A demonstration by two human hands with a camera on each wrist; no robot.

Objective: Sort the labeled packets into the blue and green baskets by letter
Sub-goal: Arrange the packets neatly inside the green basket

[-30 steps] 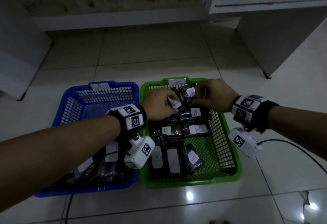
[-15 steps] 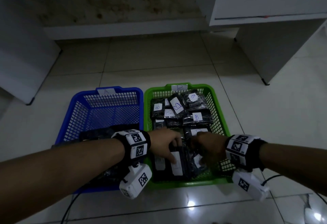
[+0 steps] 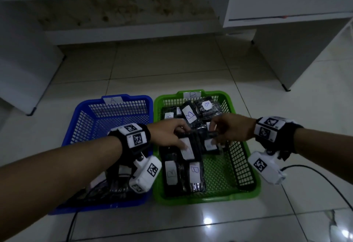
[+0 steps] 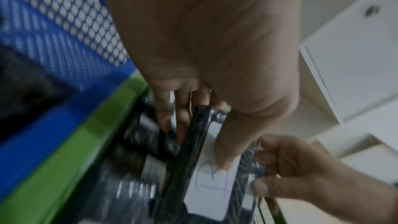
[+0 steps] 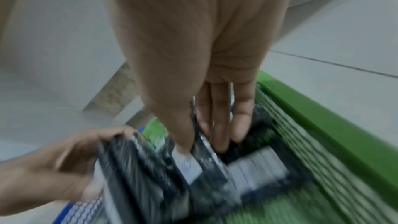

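The blue basket (image 3: 91, 104), tagged A, stands on the floor left of the green basket (image 3: 210, 197), tagged B. Both hands hover over the middle of the green basket. My left hand (image 3: 181, 136) grips a black packet (image 3: 188, 151); in the left wrist view my thumb presses on the B written on its white label (image 4: 208, 193). My right hand (image 3: 215, 133) pinches a second black packet (image 3: 209, 145), thumb on its label (image 5: 191, 166), fingers behind it. More B packets lie at the back (image 3: 191, 116) and front (image 3: 194, 173) of the green basket.
Dark packets (image 3: 107, 190) lie in the near end of the blue basket, partly under my left forearm. A black cable (image 3: 315, 173) runs over the tiles at the right. White cabinets stand at the right (image 3: 286, 50) and far left (image 3: 23, 70).
Both hands went from the back pile down to the near end of the green basket. They now sit over its middle, each holding a packet.
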